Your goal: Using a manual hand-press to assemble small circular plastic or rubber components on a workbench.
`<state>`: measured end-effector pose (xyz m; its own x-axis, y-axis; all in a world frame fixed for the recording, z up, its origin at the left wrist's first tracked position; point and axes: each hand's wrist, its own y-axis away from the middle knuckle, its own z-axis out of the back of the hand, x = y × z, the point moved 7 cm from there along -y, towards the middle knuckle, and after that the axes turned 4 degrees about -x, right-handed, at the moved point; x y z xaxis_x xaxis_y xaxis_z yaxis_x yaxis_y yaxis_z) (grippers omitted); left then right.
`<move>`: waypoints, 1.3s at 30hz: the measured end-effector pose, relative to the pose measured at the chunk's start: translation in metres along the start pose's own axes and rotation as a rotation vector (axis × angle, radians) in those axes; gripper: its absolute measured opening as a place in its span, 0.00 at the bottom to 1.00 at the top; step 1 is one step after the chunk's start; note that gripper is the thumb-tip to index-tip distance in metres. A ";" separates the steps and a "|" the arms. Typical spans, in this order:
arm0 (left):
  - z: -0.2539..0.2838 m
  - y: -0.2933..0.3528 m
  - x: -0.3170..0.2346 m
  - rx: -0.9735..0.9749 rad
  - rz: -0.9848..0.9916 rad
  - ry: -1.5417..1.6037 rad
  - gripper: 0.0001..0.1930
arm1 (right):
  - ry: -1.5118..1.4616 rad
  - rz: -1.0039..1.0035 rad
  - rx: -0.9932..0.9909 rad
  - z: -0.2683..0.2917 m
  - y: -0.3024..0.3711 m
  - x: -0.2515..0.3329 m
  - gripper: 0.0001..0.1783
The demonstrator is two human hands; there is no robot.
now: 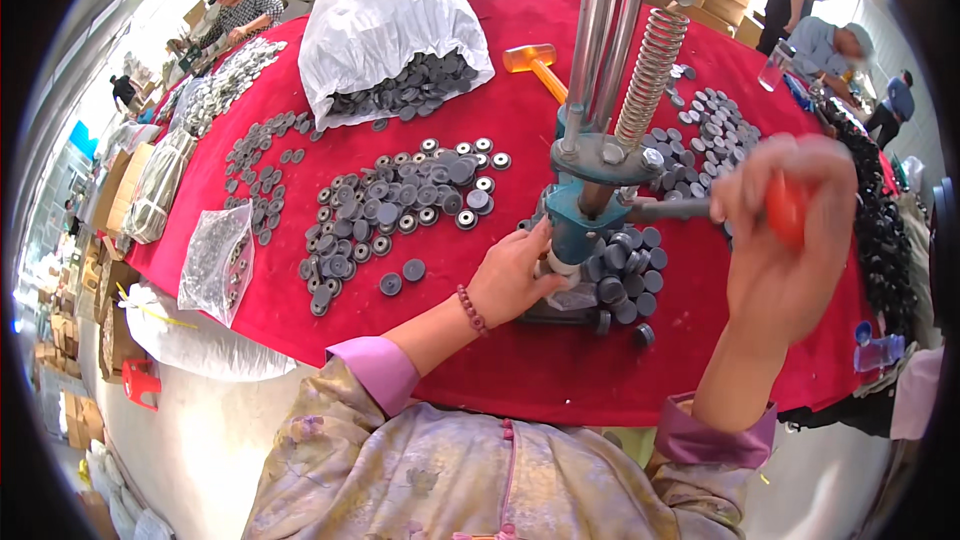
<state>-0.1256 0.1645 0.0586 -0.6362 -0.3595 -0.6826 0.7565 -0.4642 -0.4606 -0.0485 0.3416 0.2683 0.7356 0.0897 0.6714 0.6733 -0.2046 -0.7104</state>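
A teal lever press (578, 232) stands on a red-clothed table (560, 370), right of centre, its steel posts and coil spring (648, 80) rising toward 1 o'clock. The metal body looks heavy and rigid, the bright posts likely slick, the spring stiff; the red knob (787, 212) at the end of its lever (672, 209), at 3 o'clock, looks the natural grip. The right hand (790, 250), blurred, curls its fingers around that knob. At 8 o'clock, the left hand (508, 278) is partly curled, thumb and fingertips at the pale collar (562, 266) low on the press; whether it pinches a small part there cannot be told. Grey round caps (630, 285), apparently light and hard, heap at 5 o'clock, best pinched by their rims. More grey discs (395, 195) lie scattered at 9 o'clock; farther out that way, a clear plastic bag (215, 262) holds small parts too indistinct to identify. Between 10 and 11 o'clock, a large white sack (385, 15) slumps, its mouth full of dark discs (420, 82). An orange mallet (530, 58) lies at 11 o'clock, and a clear jar (776, 65), its contents unclear, stands between 1 and 2.
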 end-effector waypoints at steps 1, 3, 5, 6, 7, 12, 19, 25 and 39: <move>0.002 0.004 0.004 -0.007 0.006 -0.001 0.34 | 0.016 0.069 0.011 -0.007 0.015 0.007 0.16; 0.007 0.008 0.005 -0.012 0.008 -0.003 0.35 | 0.038 0.208 0.025 -0.007 0.048 0.016 0.07; 0.011 0.011 0.004 -0.008 0.014 -0.003 0.35 | 0.130 0.266 -0.033 -0.002 0.095 0.018 0.06; 0.021 0.010 0.004 -0.035 -0.045 -0.078 0.34 | 0.212 0.266 -0.047 0.000 0.118 0.016 0.06; 0.032 0.007 0.005 -0.066 -0.106 -0.151 0.33 | 0.224 0.328 -0.070 0.005 0.139 0.010 0.07; 0.067 -0.042 0.059 -0.133 -0.033 -0.656 0.27 | 0.227 0.214 -0.084 -0.003 0.140 0.008 0.10; 0.048 -0.108 0.169 0.139 0.436 -0.789 0.28 | 0.245 0.228 -0.105 -0.009 0.138 0.010 0.14; 0.027 -0.050 0.127 0.335 -0.070 -0.660 0.25 | 0.228 0.247 -0.130 -0.006 0.139 0.008 0.17; 0.090 0.048 0.082 0.495 -0.304 -0.600 0.31 | 0.198 0.239 -0.052 -0.002 0.141 0.001 0.16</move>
<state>-0.1553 0.0400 0.0313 -0.8803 -0.4666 -0.0861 0.4744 -0.8621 -0.1779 0.0471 0.3108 0.1699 0.8406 -0.1572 0.5183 0.4746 -0.2470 -0.8448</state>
